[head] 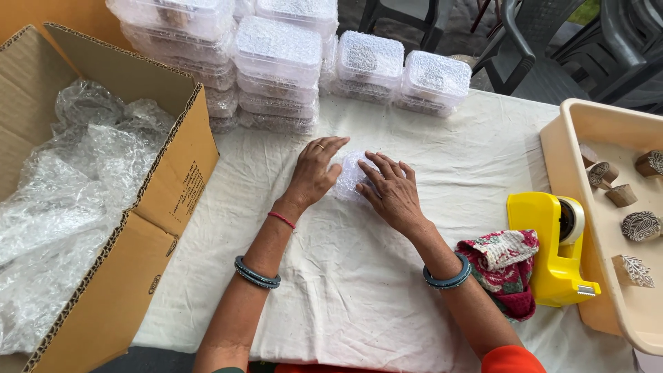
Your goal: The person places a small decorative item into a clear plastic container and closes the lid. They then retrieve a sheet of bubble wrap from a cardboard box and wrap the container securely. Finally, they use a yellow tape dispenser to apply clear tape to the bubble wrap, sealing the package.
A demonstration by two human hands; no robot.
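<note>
1. The left hand (314, 169) lies flat with its fingers together, pressing on the left side of a small bubble-wrapped bundle (351, 174).
2. The right hand (391, 190) lies flat too, fingers a little spread, pressing on the right side of the bundle.
3. The bundle sits in the middle of the table, between the two hands and partly hidden under them.
4. Behind the hands, at the far edge of the table, stand stacks of clear plastic boxes (280, 62) wrapped in bubble wrap.
5. On the left is a big open cardboard box (169, 173) full of loose bubble wrap (76, 179). Its side is near the left arm.
6. On the right is a yellow tape dispenser (552, 245), with a red patterned cloth (507, 269) touching it, just beside the right arm.
7. Farther right is a cream plastic tray (566, 159) holding carved wooden stamp blocks (640, 226).
8. Nothing lies between the hands and the bundle.
9. The table is covered with a wrinkled white cloth (345, 290).
10. Dark plastic chairs (545, 41) stand behind the table.
</note>
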